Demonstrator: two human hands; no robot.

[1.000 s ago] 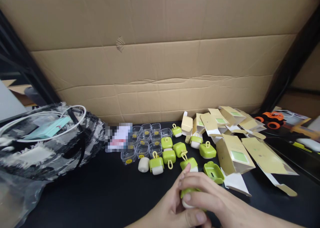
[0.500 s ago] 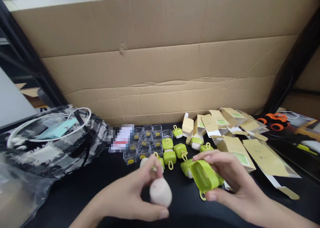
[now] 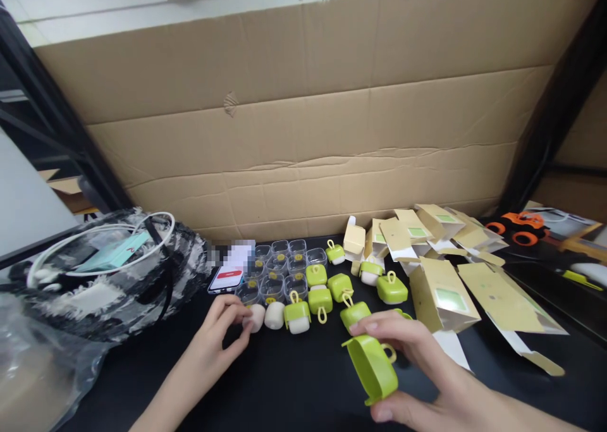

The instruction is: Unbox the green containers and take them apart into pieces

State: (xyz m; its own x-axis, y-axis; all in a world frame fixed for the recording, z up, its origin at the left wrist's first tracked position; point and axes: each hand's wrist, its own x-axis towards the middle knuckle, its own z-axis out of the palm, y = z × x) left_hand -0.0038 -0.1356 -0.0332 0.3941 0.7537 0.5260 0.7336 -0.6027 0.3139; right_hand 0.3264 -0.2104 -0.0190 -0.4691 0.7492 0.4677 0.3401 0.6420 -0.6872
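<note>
Two hands in my view: right hand (image 3: pixel 417 369) grips an empty green case (image 3: pixel 372 367) above the desk (image 3: pixel 294 381); left hand (image 3: pixel 222 324) pinches a white pod (image 3: pixel 257 317) resting on the desk, beside clear tubs (image 3: pixel 279 271). Cartons (image 3: pixel 441 286) lie right.

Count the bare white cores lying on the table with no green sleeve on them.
2: one white core under the left hand fingertips, one white core just right of it. Others may be hidden.
</note>
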